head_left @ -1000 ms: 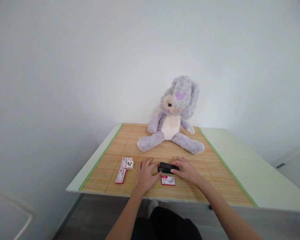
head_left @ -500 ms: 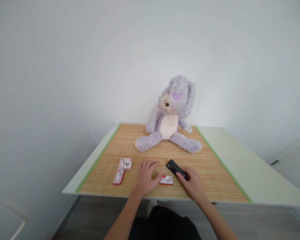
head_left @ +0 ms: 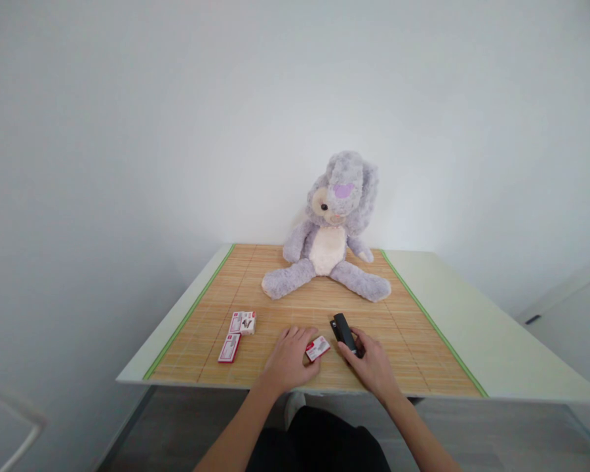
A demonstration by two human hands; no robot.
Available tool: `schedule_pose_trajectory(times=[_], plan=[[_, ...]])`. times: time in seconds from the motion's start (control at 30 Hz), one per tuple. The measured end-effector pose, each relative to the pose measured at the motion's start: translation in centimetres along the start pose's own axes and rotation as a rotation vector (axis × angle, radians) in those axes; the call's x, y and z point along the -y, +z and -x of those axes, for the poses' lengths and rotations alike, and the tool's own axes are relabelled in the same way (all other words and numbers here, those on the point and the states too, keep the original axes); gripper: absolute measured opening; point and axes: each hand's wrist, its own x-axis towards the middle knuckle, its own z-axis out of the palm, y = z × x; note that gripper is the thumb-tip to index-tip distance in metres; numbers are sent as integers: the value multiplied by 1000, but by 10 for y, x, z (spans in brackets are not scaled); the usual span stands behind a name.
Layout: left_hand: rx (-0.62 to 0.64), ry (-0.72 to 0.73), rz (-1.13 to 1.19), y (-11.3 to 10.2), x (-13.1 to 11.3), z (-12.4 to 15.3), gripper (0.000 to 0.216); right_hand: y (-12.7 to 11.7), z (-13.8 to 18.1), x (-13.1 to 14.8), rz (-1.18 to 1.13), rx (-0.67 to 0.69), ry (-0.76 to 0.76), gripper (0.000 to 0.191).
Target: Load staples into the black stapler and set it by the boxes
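My left hand (head_left: 289, 360) has its thumb and fingers closed around a small red and white box of staples (head_left: 318, 348), which lies turned at an angle near the mat's front edge. My right hand (head_left: 372, 366) grips the rear end of a black stapler (head_left: 343, 329). The stapler's front end points away from me and slightly left. A short gap of mat separates the box from the stapler. Part of the box is hidden by the left fingers.
A grey plush rabbit (head_left: 327, 252) sits against the wall at the back of the bamboo mat (head_left: 398, 334). On the left lie small red and white boxes (head_left: 229, 348), touching one another. The white table (head_left: 476, 328) extends to the right.
My left hand has moved onto the staple box and closed on it; the box has turned and shifted slightly. The stapler has swung to point straighter away from me, still in my right hand.
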Motion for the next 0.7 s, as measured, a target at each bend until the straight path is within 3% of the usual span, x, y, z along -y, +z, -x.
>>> schedule_pose_trajectory(times=[0.27,0.37,0.6,0.7], plan=[[-77,-147,-15,9,4,-3,51,-7,-4,-11,-125,231,-73,77],[-74,-159,13,8,9,-3,65,-9,-4,-15,-166,262,-100,79],[-33,-143,68,4,18,-4,70,-10,-3,-9,-129,248,-125,47],[-26,-127,74,6,12,-6,69,-8,-3,-7,-75,243,-150,44]])
